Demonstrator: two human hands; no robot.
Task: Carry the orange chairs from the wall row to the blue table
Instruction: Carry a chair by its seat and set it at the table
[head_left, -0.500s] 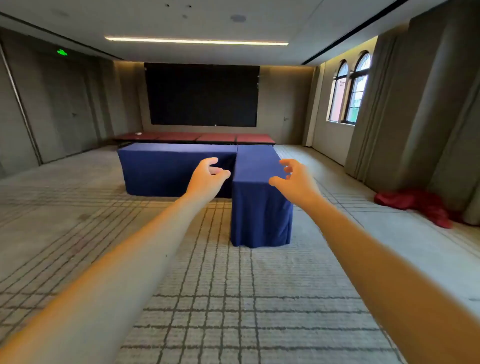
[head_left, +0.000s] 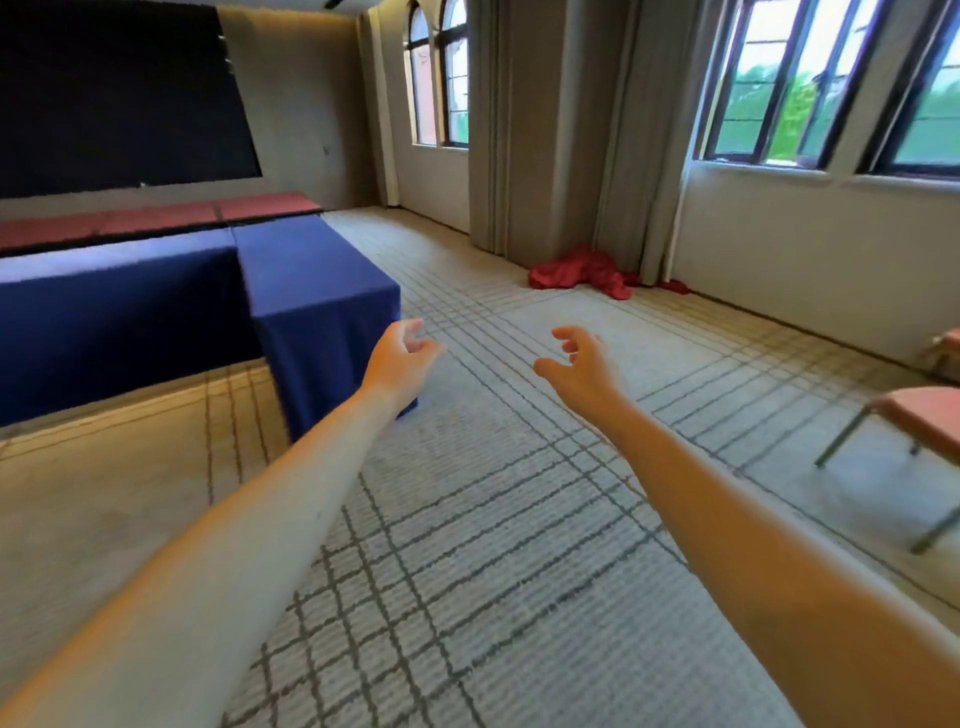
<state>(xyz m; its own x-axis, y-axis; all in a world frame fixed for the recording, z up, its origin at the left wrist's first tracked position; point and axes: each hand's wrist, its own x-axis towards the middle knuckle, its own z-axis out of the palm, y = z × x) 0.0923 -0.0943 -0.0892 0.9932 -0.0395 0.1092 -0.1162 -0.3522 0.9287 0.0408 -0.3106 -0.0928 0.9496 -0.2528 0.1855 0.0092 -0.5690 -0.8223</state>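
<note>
Turned right: blue cloth-draped table (head_left: 322, 291) slid left, orange-cushioned metal chair (head_left: 924, 410) appeared.
My left hand (head_left: 400, 358), right hand (head_left: 582, 369) empty, half-curled; a hasty grab could topple it.

Both arms reach forward over the carpet (head_left: 493, 597), the left hand (head_left: 400, 358) and right hand (head_left: 582, 364) loosely curled and holding nothing. Left of them stands the blue table (head_left: 311, 280); an orange chair (head_left: 924, 410) sits far right.

A navy-blue cloth covered the table (head_left: 311, 280) left of the hands; the carpet (head_left: 519, 519) beneath was beige with grey grid lines; red fabric (head_left: 582, 273) lay beyond; a salmon-orange chair seat (head_left: 924, 410) stood right.
</note>
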